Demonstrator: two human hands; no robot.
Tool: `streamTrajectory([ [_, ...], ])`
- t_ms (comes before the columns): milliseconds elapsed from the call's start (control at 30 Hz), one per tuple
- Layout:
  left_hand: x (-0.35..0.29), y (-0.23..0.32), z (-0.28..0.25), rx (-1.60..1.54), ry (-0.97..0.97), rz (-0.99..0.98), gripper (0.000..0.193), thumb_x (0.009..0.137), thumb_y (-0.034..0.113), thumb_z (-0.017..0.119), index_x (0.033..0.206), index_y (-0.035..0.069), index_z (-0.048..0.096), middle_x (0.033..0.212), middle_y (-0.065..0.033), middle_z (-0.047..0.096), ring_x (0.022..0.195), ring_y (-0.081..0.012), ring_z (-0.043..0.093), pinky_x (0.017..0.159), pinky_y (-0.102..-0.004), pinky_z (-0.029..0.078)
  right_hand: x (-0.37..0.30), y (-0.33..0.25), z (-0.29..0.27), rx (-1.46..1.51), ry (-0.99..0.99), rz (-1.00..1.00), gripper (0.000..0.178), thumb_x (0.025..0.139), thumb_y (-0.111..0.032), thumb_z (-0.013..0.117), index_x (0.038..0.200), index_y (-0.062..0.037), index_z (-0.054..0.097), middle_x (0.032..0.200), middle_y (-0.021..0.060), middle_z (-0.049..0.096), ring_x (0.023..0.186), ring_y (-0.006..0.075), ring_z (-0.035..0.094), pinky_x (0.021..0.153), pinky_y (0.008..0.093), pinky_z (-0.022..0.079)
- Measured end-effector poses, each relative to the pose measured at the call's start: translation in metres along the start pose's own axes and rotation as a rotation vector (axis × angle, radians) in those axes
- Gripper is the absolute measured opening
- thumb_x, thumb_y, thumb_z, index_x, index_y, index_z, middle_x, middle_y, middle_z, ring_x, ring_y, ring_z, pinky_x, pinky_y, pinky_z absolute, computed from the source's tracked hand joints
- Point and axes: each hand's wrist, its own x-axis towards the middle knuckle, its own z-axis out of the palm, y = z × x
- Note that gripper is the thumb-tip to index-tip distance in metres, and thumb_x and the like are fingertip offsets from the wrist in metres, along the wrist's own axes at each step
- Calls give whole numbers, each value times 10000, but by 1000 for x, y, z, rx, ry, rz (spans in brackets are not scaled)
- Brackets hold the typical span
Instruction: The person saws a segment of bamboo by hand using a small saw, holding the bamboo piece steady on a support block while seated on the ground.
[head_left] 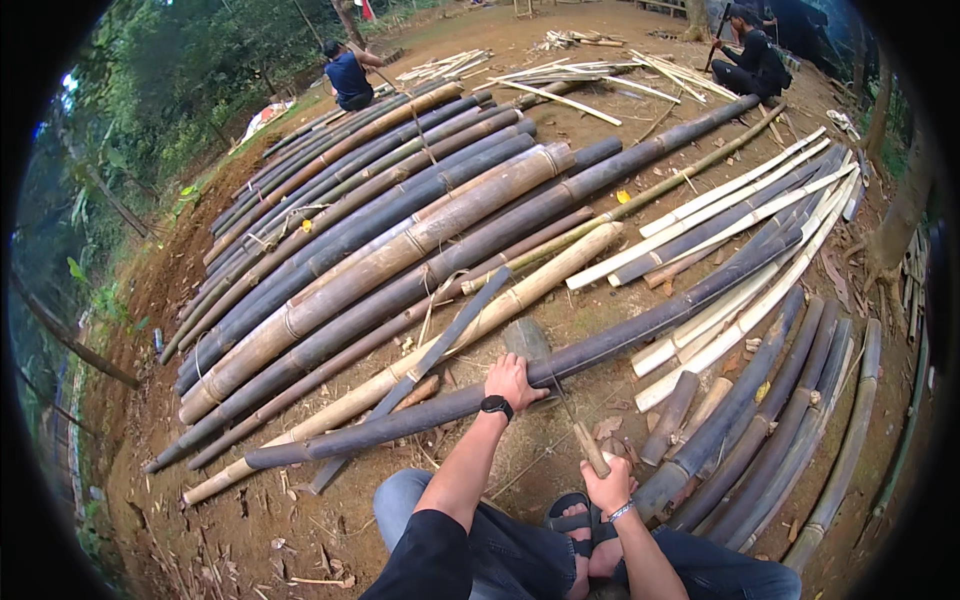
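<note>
A long dark bamboo pole (640, 338) lies slantwise in front of me, from lower left to upper right. My left hand (511, 382), with a black watch at the wrist, grips it from above near its middle. My right hand (608, 486) is closed round the wooden handle of a machete (528, 344). Its broad grey blade crosses the pole just right of my left fingers; whether it has cut in, I cannot tell. Under the pole, a flat dark bamboo strip (440, 345) and a pale bamboo pole (540, 285) cross at the left.
Thick bamboo poles (400, 250) lie side by side at the left. Pale split strips (745, 300) are spread at the right, with shorter dark bamboo pieces (735, 400) nearer me. Two people sit farther off, one in blue (350, 78) and one in black (750, 60). My sandalled feet (572, 525) are close below the machete.
</note>
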Motion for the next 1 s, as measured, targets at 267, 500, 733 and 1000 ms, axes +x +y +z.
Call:
streamTrajectory([
  [267,-39,-84,-73,210,-503,-175,1080,580,740,804,1311,-25,587,1363,-221,588,1270,-372,554,1096,-490,415,20,13,-25,-44,151,-58,197,839,-165,705,801,27,684,650,200,657,621,320,693,595,425,504],
  [500,-30,-78,-62,117,-341,-169,844,587,739,792,1044,30,758,1064,-201,736,1034,-334,699,905,-432,553,38,23,-44,-47,177,-92,186,836,-156,712,854,28,689,670,189,671,626,323,682,604,419,502],
  [733,-19,-66,-46,6,-163,-176,969,573,831,741,1168,66,723,1123,-166,723,1081,-316,682,938,-433,533,53,38,-58,-58,170,-25,214,845,-211,723,912,-8,716,702,204,681,648,308,693,614,415,505],
  [1000,-19,-58,-12,-98,-49,-143,848,600,674,830,1116,24,650,1129,-181,660,1097,-346,636,965,-443,511,70,46,-66,-58,188,10,223,866,-212,692,880,10,686,656,199,654,574,257,660,567,406,493],
])
